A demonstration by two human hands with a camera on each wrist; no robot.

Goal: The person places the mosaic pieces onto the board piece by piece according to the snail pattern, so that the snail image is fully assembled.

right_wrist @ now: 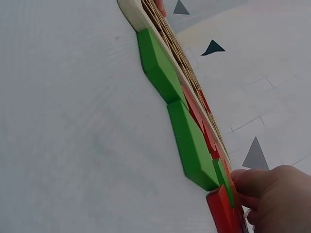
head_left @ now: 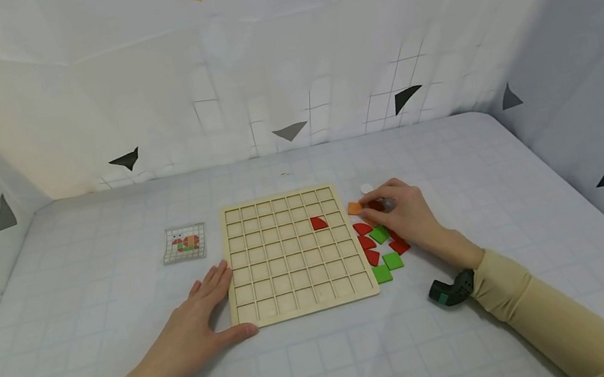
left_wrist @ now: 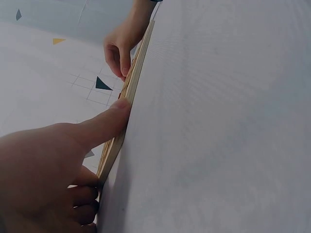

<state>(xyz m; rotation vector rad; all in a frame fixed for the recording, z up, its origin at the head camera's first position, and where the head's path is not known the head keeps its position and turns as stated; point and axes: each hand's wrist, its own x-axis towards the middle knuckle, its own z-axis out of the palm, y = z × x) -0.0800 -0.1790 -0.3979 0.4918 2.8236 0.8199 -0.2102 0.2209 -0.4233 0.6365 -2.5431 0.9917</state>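
Note:
A wooden grid board lies flat on the table with one red quarter-round tile in a cell at its upper right. My left hand rests against the board's left side, its fingers along the edge and the thumb at the near left corner. Beyond the board's right edge, my right hand pinches an orange square tile between thumb and forefinger. Close by lie several red tiles and green square tiles. A white round piece sits just past the right fingertips. Part of the pile is hidden under that hand.
A small picture card with a red, green and orange pattern on a grid lies left of the board. White sheet walls with yellow and black shapes enclose the table at the back and sides.

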